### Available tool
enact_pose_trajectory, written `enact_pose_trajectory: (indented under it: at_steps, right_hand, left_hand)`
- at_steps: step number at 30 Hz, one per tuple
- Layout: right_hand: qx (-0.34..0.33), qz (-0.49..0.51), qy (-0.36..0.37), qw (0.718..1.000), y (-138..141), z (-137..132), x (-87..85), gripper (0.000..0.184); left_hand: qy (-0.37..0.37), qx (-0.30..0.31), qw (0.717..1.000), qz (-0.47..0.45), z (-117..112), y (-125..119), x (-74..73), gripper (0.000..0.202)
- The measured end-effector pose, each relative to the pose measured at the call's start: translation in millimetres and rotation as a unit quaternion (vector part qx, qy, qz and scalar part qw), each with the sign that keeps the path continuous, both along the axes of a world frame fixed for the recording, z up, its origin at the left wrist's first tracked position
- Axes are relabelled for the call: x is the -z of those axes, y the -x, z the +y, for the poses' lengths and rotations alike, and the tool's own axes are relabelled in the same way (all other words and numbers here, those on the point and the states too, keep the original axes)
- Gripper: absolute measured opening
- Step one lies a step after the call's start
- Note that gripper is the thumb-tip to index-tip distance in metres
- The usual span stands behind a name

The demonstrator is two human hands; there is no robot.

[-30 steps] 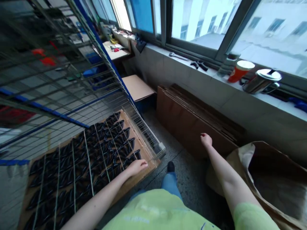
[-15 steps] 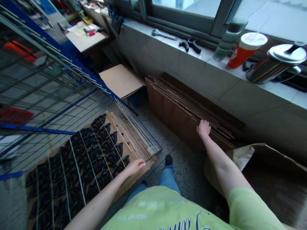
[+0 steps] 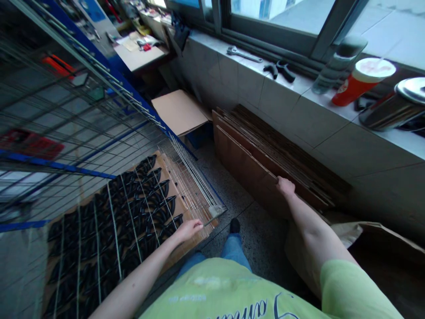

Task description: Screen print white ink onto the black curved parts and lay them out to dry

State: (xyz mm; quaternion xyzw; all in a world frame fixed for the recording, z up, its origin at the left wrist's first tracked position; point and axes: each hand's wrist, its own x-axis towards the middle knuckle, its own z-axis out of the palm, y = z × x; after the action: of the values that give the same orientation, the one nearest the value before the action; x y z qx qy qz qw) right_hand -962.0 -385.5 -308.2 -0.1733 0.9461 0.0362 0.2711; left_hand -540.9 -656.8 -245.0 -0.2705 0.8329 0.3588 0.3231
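Note:
My right hand [image 3: 285,186] is closed over the top edge of the front sheet in a stack of flat cardboard sheets [image 3: 252,159] that leans against the tiled wall under the window. My left hand [image 3: 189,229] rests with its fingers curled on the near corner of a cardboard tray [image 3: 186,208] on a wire rack shelf. The tray is covered with rows of black curved handle parts [image 3: 133,212].
The wire rack [image 3: 83,115] with blue posts fills the left side. A folded cardboard box [image 3: 179,110] lies on the floor behind it. The windowsill holds a wrench [image 3: 242,54], black pliers [image 3: 279,69], a red cup [image 3: 363,80] and a steel pot [image 3: 395,104]. A brown paper sack [image 3: 375,248] stands at the right.
My right hand reached forward to the cardboard stack and closed over the front sheet's top edge. The view tilted down and shifted. My left hand stayed on the tray corner.

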Motion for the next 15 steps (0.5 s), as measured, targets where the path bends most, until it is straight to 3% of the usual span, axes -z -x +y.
enact_pose_trajectory:
  at_steps: [4, 10, 12, 15]
  right_hand:
    - [-0.040, 0.028, 0.051, 0.997, -17.7, -37.9, -32.7, 0.032]
    - [-0.109, 0.107, 0.090, 0.984, -40.9, -106.9, -128.6, 0.031]
    - [-0.100, 0.125, 0.083, 0.984, -50.7, -110.3, -164.0, 0.032]
    - [-0.066, 0.150, 0.069, 0.984, -75.2, -93.0, -216.2, 0.035]
  left_hand:
    - [0.001, 0.000, 1.000, 0.000, 0.3, -6.3, 4.5, 0.032]
    - [0.005, 0.005, 0.999, 0.053, -8.1, -12.3, 4.6, 0.034]
    - [-0.004, 0.009, 0.997, 0.081, -14.5, -17.3, 4.8, 0.034]
    - [-0.045, 0.011, 0.993, 0.111, -24.3, -27.5, 10.0, 0.037]
